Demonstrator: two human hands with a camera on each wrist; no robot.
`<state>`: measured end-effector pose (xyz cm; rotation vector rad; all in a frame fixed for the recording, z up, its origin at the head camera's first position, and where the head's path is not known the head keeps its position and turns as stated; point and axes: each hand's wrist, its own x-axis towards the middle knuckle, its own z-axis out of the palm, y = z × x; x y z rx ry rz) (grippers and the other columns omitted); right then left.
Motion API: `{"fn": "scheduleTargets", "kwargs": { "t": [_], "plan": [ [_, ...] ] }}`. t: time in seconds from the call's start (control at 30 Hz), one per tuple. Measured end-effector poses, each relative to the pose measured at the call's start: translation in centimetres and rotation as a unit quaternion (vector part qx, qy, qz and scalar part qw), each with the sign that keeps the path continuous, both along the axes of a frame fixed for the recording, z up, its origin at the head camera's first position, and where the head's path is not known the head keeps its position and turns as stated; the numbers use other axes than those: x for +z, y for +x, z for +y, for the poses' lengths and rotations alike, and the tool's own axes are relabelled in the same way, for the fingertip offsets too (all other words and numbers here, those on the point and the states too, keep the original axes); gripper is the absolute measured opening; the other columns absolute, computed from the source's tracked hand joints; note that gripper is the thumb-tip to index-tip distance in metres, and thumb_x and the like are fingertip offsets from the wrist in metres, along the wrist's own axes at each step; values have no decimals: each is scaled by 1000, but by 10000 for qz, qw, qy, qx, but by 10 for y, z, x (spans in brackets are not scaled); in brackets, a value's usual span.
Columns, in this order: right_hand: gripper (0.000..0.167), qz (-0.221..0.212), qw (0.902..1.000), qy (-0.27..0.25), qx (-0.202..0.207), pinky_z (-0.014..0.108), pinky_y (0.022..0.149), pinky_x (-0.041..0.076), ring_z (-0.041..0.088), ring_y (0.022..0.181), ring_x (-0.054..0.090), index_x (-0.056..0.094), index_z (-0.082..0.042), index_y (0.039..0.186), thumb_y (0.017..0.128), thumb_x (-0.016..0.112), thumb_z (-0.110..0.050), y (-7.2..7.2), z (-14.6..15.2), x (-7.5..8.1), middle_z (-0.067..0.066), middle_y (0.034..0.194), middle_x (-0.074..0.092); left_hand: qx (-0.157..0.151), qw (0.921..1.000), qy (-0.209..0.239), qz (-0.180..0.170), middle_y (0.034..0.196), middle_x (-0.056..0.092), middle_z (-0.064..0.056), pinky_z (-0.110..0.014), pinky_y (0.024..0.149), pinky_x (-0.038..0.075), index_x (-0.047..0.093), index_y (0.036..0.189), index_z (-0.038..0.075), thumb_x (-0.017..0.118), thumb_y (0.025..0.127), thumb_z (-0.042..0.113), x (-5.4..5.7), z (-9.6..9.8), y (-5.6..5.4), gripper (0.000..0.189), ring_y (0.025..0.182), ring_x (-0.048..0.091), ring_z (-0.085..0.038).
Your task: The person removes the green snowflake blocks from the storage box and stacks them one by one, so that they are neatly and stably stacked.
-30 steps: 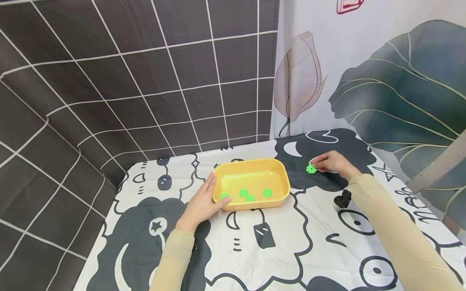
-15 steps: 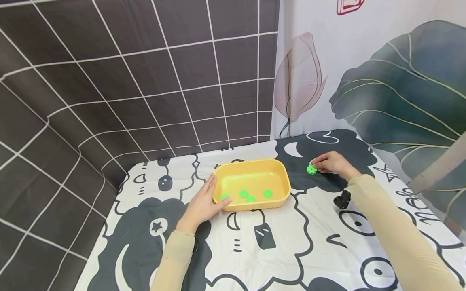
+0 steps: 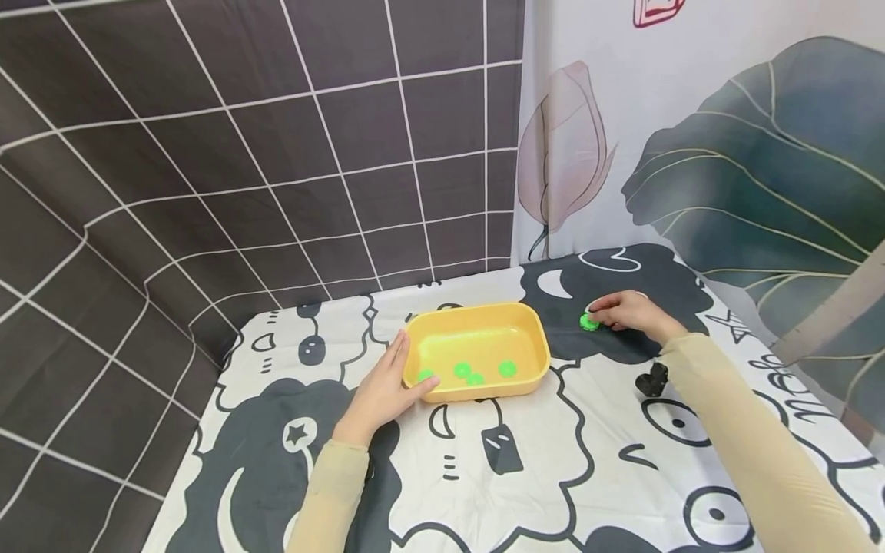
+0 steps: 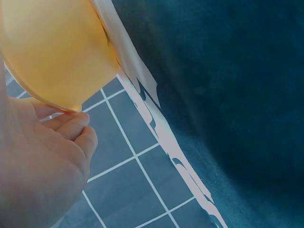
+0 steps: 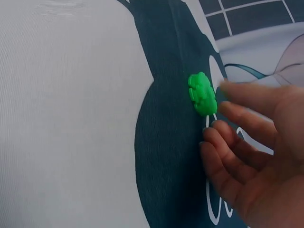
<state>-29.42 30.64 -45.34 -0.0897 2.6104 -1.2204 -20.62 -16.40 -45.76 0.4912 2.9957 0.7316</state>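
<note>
A yellow rectangular plastic basin (image 3: 477, 392) stands on the patterned cloth, with several green notched discs (image 3: 508, 369) lying in it. My left hand (image 3: 383, 392) grips its left end, thumb over the front rim and fingers along the outer wall. The left wrist view shows curled fingertips right at the basin's rim (image 4: 45, 100). To the right of the basin, my right hand (image 3: 631, 313) is beside a green notched piece (image 5: 203, 94) on the dark part of the cloth. In the right wrist view its thumb and fingers are loosely bent, tips close by the piece's edge.
A black-and-white cartoon cloth (image 3: 498, 491) covers the surface. Behind it hangs a dark grid-patterned curtain (image 3: 332, 153), with a leaf-and-flower backdrop (image 3: 774, 169) at the right. A small black device (image 3: 652, 380) sits at the right wrist.
The green piece by my right hand has tipped from facing the head camera to lying flatter. The right hand has shifted slightly; the left hand and basin stay put.
</note>
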Motion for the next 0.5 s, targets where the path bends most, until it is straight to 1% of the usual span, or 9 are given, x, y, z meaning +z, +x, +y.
{"fn": "scheduleTargets", "kwargs": {
  "t": [0.1, 0.17, 0.23, 0.33, 0.5],
  "plan": [
    [59, 34, 9993, 229, 300, 31, 78, 52, 24, 97, 58, 55, 11, 134, 91, 75, -23, 0, -1, 0, 22, 119, 62, 18, 10000, -10, 7, 169, 13, -7, -49, 118, 28, 16, 160, 9, 53, 89, 76, 0, 0, 0, 105, 152, 22, -28],
    [61, 191, 9978, 412, 490, 33, 80, 49, 27, 98, 56, 55, 13, 133, 88, 77, -23, 1, -3, -1, 23, 119, 60, 29, 10000, -10, -7, 169, 13, -6, -49, 119, 28, 16, 160, 9, 53, 89, 76, 0, 0, 0, 105, 152, 22, -27],
    [60, 409, 9954, 586, 635, 36, 81, 46, 29, 98, 55, 57, 14, 130, 86, 79, -21, 1, -4, -2, 23, 115, 61, 26, 10000, -9, -10, 169, 13, -6, -49, 118, 28, 16, 160, 9, 53, 88, 76, 0, 0, 0, 105, 152, 22, -27],
    [56, 676, 9926, 709, 716, 37, 80, 44, 28, 94, 55, 60, 14, 125, 85, 81, -19, 3, -6, -4, 19, 107, 64, 23, 10000, -4, -30, 169, 12, -5, -48, 119, 28, 15, 160, 9, 52, 88, 77, 0, 0, -1, 106, 152, 21, -27],
    [50, 900, 9912, 687, 689, 35, 75, 44, 25, 88, 55, 63, 13, 122, 84, 80, -16, 6, -5, -5, 18, 103, 65, 32, 10000, 2, -28, 169, 13, -6, -50, 118, 29, 16, 161, 9, 53, 88, 77, 0, 0, -1, 106, 152, 22, -28]
  ]
}}
